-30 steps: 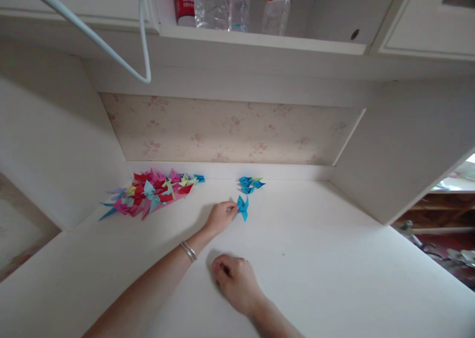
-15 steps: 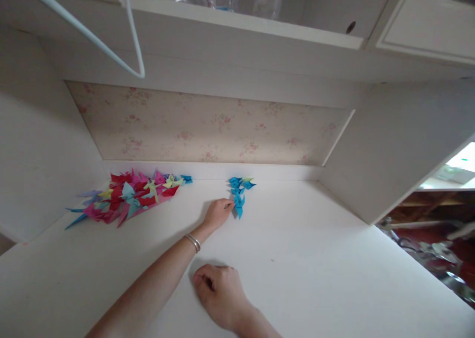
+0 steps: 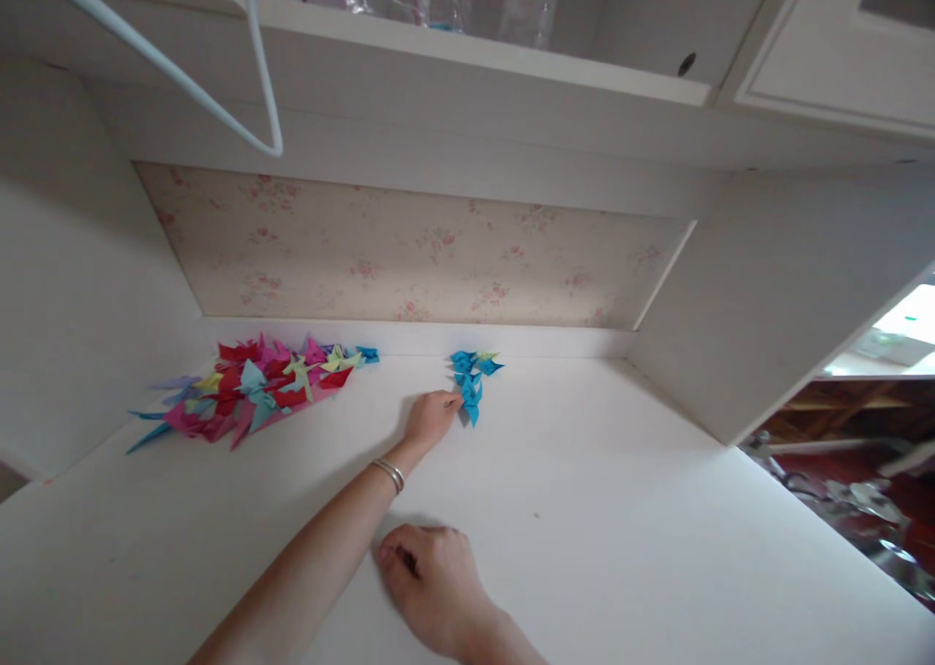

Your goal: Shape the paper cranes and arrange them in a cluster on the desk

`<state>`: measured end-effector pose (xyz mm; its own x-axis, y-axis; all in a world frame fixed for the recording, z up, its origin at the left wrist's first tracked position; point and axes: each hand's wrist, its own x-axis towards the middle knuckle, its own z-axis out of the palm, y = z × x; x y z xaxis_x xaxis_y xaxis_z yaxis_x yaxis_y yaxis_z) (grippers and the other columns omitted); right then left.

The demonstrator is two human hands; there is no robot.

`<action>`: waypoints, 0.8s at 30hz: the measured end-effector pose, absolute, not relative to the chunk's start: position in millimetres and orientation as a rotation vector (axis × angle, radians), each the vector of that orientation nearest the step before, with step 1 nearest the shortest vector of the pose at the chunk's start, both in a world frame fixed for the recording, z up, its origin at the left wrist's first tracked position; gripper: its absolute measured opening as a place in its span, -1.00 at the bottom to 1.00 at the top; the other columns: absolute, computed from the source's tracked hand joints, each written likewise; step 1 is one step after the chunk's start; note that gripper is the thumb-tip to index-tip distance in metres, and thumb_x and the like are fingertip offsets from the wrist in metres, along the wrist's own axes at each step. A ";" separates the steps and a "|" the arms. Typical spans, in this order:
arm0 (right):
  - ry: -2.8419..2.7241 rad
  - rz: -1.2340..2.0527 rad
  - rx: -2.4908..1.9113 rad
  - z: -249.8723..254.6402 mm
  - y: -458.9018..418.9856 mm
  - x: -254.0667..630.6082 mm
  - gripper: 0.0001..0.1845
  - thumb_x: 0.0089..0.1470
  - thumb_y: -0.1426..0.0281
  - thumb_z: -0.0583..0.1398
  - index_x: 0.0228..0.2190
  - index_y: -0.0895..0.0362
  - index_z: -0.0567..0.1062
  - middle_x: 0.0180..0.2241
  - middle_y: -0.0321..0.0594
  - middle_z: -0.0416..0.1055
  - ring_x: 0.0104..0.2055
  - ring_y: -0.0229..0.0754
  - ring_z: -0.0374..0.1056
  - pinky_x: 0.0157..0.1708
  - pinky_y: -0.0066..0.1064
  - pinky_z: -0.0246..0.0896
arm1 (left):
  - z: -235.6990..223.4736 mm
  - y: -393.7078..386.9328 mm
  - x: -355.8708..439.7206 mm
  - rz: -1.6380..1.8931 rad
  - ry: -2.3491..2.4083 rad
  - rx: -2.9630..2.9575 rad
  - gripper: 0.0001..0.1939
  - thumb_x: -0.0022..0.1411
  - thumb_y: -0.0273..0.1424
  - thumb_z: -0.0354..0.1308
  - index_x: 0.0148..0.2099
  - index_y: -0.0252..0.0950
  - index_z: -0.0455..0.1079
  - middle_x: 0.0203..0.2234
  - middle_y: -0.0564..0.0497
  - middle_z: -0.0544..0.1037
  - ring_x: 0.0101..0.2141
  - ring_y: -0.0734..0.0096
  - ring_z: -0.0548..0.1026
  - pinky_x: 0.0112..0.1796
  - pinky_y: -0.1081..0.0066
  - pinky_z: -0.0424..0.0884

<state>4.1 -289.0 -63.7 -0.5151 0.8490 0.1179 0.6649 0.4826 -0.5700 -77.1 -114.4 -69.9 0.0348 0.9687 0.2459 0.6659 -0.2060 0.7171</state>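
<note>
With thumb and fingertips pinched, my left hand [image 3: 433, 418] holds the left edge of a blue origami crane [image 3: 471, 402] on the white tabletop. Just behind that crane, and touching or overlapping it, are more blue origami cranes [image 3: 463, 361] with a bit of light green among them. My right hand [image 3: 432, 579] rests nearer to me in a loose fist, with nothing visible in it. A heap of origami cranes [image 3: 255, 392] in red, pink, yellow, green and blue lies at the back left.
A white side panel [image 3: 796, 285] bounds the right of the desktop [image 3: 620, 509], and a floral back panel [image 3: 438, 256] stands behind. Overhead is a shelf [image 3: 474, 56] with clear plastic bottles [image 3: 530, 8]. A white cable [image 3: 168, 71] hangs at the upper left.
The blue crane at my left fingertips has shifted slightly up, closer to the blue cranes behind it. My right hand stays in nearly the same place.
</note>
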 end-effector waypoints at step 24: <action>-2.295 0.703 -1.252 -64.0 -286.2 6.1 -0.75 0.17 0.34 0.05 -0.36 0.00 0.53 -0.43 -0.39 0.53 -0.41 -0.28 0.40 -0.43 -0.54 0.06 | -79.1 -110.5 -82.1 1.004 1.593 1.840 -0.72 0.18 -0.27 0.11 -0.15 -0.21 0.56 -0.21 -0.04 0.62 -0.25 0.29 0.55 -0.21 0.44 0.34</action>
<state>6.1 -286.2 -64.0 -0.4992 0.8569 0.1281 0.6381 0.4636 -0.6147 -82.1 -110.5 -79.1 0.0414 0.9780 0.2044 0.6064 -0.1872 0.7728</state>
